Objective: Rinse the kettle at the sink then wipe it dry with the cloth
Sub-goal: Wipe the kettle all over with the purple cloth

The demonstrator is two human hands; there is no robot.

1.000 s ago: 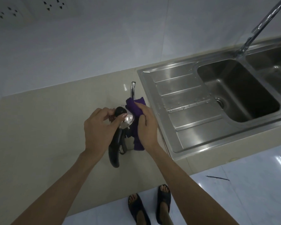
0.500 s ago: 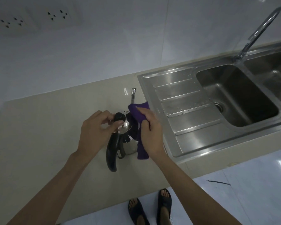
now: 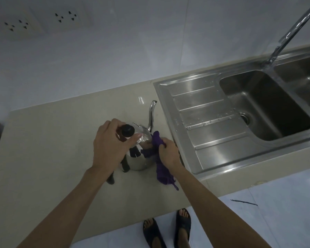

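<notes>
Beige counter (image 3: 43, 149) | left hand (image 3: 111, 149) clamps kettle (image 3: 140, 158) lid from above | right hand (image 3: 168, 151) pinches cloth (image 3: 161, 169) – palm down

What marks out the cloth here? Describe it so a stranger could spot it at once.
Start at the steel sink and move to the beige counter just left of its drainboard. There a shiny kettle stands, the left hand on its lid knob. The cloth is bunched in the right hand against the kettle's side, the only purple, soft thing among metal and stone.
</notes>
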